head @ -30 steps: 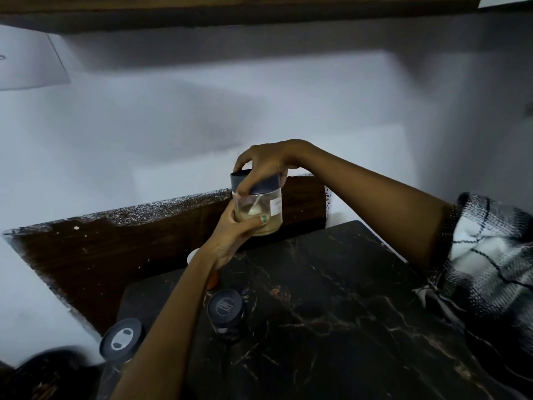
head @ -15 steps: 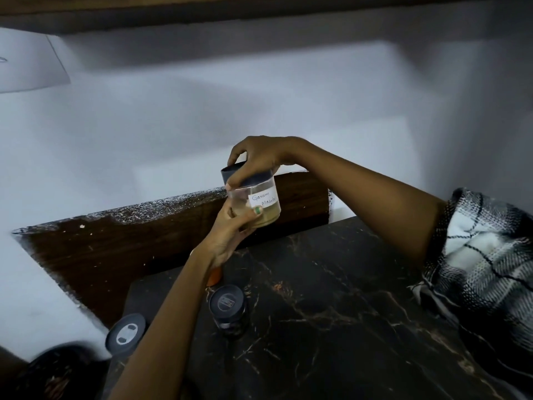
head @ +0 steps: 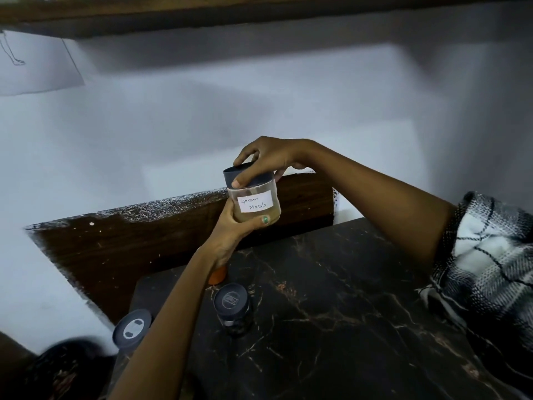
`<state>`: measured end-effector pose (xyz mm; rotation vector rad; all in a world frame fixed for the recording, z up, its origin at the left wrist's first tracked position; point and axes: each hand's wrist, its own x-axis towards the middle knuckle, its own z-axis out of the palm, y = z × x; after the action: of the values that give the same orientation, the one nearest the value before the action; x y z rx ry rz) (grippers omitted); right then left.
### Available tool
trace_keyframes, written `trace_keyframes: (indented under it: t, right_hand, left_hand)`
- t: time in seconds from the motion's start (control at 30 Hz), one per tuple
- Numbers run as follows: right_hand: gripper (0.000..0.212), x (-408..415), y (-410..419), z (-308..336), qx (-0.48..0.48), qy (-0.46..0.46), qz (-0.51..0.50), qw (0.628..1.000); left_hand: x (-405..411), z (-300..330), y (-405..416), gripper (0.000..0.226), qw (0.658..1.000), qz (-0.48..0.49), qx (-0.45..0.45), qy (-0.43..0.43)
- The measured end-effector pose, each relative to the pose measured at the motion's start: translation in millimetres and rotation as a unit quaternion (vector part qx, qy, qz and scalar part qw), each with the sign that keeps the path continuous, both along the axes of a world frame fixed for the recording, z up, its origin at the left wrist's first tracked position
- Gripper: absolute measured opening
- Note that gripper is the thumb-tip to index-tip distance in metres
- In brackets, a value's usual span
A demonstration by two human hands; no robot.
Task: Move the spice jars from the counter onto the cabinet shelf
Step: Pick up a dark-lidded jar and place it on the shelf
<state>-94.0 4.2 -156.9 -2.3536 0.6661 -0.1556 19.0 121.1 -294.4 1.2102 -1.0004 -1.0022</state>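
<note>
You stand over a dark marble counter (head: 331, 298) with a white wall behind it and a brown wooden board (head: 129, 243) along its far edge. You have the Garam Masala jar (head: 255, 202) lifted clear of the counter, up in front of that board. Your left hand (head: 233, 226) cups its clear body from below and behind, thumb wrapped across the front under the label. Your right hand (head: 269, 158) comes over the top, fingers curled on the dark lid (head: 246, 177). That looks like the pick-up-and-carry step for one jar, possibly with a check that the lid is tight.

The next move calls for raising the jar upright toward the cabinet shelf. Only a dark wooden edge (head: 202, 15) runs along the top of the view, and you cannot tell whether it is the shelf, so look up before you commit.

Two more jars wait on the counter: a dark-lidded jar (head: 232, 308) just right of your left forearm, and a grey-lidded jar (head: 132, 330) at the counter's left edge, partly cut off by that arm.

Harder to read: an orange object (head: 217, 275) peeks out from under your left wrist, mostly hidden. A dark blurred shape (head: 60, 368) at bottom left cannot be identified. The fingers of your left hand behind the jar are out of sight.
</note>
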Motion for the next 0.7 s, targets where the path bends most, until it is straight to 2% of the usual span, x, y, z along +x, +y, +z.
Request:
trace_keyframes:
  t: [0.1, 0.23, 0.4, 0.6, 0.7]
  right_hand:
    - [0.058, 1, 4, -4, 0.006, -0.013, -0.018, 1.000]
    - [0.058, 2, 15, -4, 0.008, -0.013, -0.027, 1.000]
    - [0.061, 4, 29, -1, 0.005, -0.037, -0.048, 0.998]
    - [0.074, -4, 46, -5, 0.003, -0.143, -0.063, 0.988]
    - [0.073, -12, 49, -7, 0.030, -0.212, -0.072, 0.974]
  left_hand:
    - [1, 1, 3, 0.099, 0.999, 0.014, -0.003, -0.049]
    - [4, 3, 8, 0.101, 0.997, 0.015, -0.001, -0.071]
    - [8, 8, 17, 0.096, 0.995, 0.034, -0.012, -0.093]
    - [4, 24, 16, 0.102, 0.993, 0.053, -0.039, -0.098]
    - [3, 34, 12, 0.098, 0.990, 0.062, -0.065, -0.107]
